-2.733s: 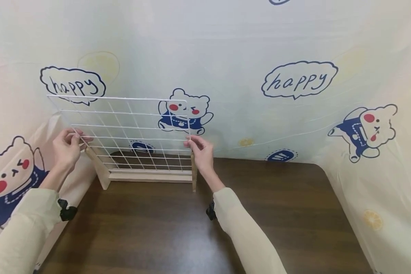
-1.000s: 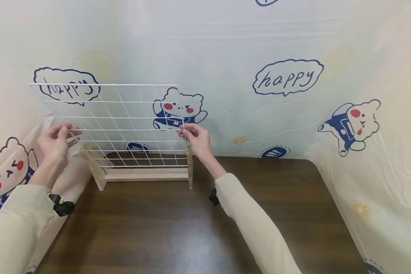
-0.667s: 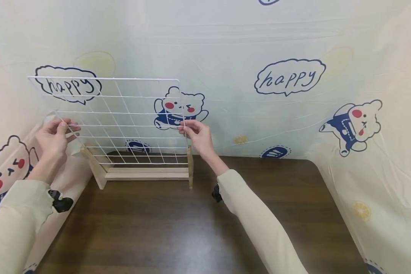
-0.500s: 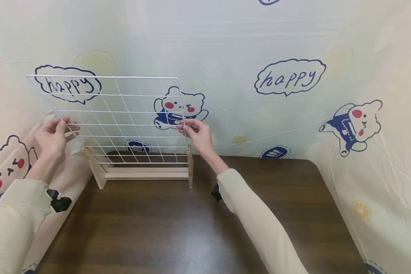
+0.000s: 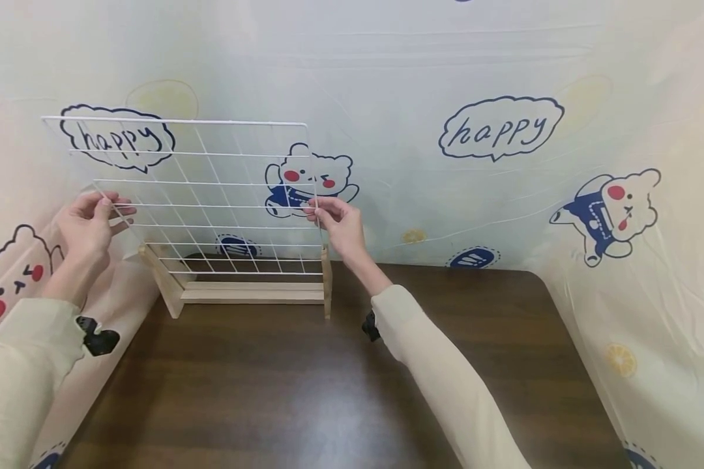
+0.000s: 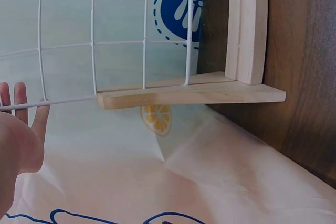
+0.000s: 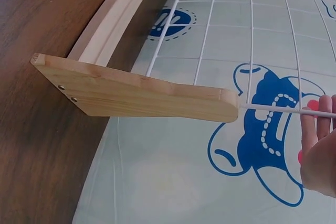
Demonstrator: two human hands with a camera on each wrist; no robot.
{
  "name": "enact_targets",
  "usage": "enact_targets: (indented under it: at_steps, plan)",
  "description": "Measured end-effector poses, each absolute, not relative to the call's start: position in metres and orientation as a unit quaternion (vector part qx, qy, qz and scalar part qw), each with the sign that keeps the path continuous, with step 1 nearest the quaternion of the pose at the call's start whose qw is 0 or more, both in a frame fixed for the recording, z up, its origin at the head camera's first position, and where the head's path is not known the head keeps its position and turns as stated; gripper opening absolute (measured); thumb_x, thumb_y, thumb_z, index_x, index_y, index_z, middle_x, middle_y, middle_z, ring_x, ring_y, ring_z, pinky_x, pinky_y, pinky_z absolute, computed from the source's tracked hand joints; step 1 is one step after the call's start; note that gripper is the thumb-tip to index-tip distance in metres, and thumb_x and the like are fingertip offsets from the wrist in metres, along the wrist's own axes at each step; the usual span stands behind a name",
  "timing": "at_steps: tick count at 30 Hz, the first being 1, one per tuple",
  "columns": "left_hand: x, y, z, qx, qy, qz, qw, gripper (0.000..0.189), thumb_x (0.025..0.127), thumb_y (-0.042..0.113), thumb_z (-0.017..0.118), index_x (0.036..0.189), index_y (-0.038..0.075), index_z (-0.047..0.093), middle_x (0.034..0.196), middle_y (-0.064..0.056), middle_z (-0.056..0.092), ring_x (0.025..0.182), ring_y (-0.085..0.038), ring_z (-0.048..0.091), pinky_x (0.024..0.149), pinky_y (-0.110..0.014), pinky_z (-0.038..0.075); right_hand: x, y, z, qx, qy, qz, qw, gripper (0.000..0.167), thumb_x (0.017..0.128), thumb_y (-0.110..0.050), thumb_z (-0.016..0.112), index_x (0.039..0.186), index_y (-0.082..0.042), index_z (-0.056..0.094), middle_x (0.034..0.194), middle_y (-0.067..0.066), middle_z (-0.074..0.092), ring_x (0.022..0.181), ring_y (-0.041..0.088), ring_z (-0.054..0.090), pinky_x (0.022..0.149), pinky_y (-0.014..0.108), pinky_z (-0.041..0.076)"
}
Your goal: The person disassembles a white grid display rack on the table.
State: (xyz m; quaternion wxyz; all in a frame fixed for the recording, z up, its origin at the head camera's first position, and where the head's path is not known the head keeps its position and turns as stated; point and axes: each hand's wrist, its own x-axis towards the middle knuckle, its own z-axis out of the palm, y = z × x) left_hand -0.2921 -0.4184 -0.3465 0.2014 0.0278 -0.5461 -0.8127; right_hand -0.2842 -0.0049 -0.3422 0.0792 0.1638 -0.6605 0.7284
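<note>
A white wire grid panel [image 5: 176, 121] stands upright between the two side pieces of a light wooden stand [image 5: 252, 296]. My left hand [image 5: 88, 228] pinches the grid's left edge between thumb and fingers, above the stand's left side piece [image 6: 189, 96]. At the opposite edge, my right hand [image 5: 343, 228] pinches the wire above the right side piece [image 7: 142, 90]. Both wrist views show the grid's lowest wire [image 6: 189, 30] raised above the wooden crossbar [image 6: 247, 24], its ends beside the side pieces. The outer fingers of each hand extend past the edge wire.
The stand is on a dark brown wooden table [image 5: 328, 391], toward its back left. Pale cloth [image 5: 399, 78] printed with bears and "happy" bubbles hangs behind and along both sides. Black wrist cameras [image 5: 98, 337] sit at the cuffs.
Both hands have moved upward with the grid. Its lower wires have risen away from the crossbar, and its top edge stands higher. The stand has stayed on the table.
</note>
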Motion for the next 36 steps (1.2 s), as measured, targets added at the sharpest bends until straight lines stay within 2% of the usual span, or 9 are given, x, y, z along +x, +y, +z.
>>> enact_targets:
  at_steps: [3, 7, 10, 25, 36]
  plan:
    - [-0.292, -0.419, -0.344, 0.032, -0.553, -0.808, 0.2, 0.013, 0.097, 0.003, 0.054, 0.101, -0.003, 0.065, 0.086, -0.008, 0.073, 0.075, -0.017, 0.072, 0.066, -0.027, 0.059, -0.292, -0.007, -0.351, 0.157, -0.66, 0.729, 0.088, 0.019, 0.095, 0.003, 0.057, 0.111, 0.009, 0.065, 0.103, 0.023, 0.069, 0.092, 0.038, 0.068, 0.087, 0.042, 0.057]
    - [-0.29, -0.417, -0.341, 0.037, -0.558, -0.801, 0.213, 0.013, 0.097, 0.001, 0.054, 0.101, -0.005, 0.065, 0.084, -0.009, 0.072, 0.072, -0.017, 0.071, 0.067, -0.028, 0.058, -0.301, -0.011, -0.36, 0.139, -0.658, 0.735, 0.09, 0.018, 0.094, -0.003, 0.06, 0.109, 0.002, 0.068, 0.1, 0.013, 0.072, 0.088, 0.026, 0.071, 0.084, 0.032, 0.058]
    - [-0.287, -0.415, -0.339, 0.038, -0.56, -0.797, 0.221, 0.013, 0.096, 0.0, 0.054, 0.1, -0.005, 0.065, 0.083, -0.01, 0.072, 0.071, -0.018, 0.071, 0.066, -0.029, 0.058, -0.299, -0.012, -0.355, 0.122, -0.652, 0.744, 0.079, 0.017, 0.094, -0.002, 0.06, 0.109, 0.002, 0.068, 0.099, 0.013, 0.072, 0.087, 0.022, 0.071, 0.084, 0.03, 0.058]
    - [-0.286, -0.422, -0.33, 0.033, -0.549, -0.812, 0.195, 0.014, 0.095, 0.003, 0.057, 0.103, -0.003, 0.067, 0.088, -0.011, 0.072, 0.076, -0.019, 0.072, 0.067, -0.03, 0.058, -0.295, -0.011, -0.336, 0.114, -0.622, 0.774, 0.033, 0.022, 0.093, 0.004, 0.059, 0.114, 0.008, 0.065, 0.106, 0.02, 0.069, 0.093, 0.028, 0.07, 0.091, 0.035, 0.055]
    - [-0.286, -0.418, -0.324, 0.031, -0.547, -0.813, 0.197, 0.015, 0.096, 0.002, 0.056, 0.105, -0.005, 0.066, 0.086, -0.011, 0.071, 0.074, -0.019, 0.071, 0.066, -0.03, 0.059, -0.278, -0.008, -0.319, 0.089, -0.629, 0.771, 0.038, 0.02, 0.093, 0.004, 0.059, 0.112, 0.007, 0.066, 0.102, 0.018, 0.071, 0.092, 0.028, 0.07, 0.094, 0.042, 0.052]
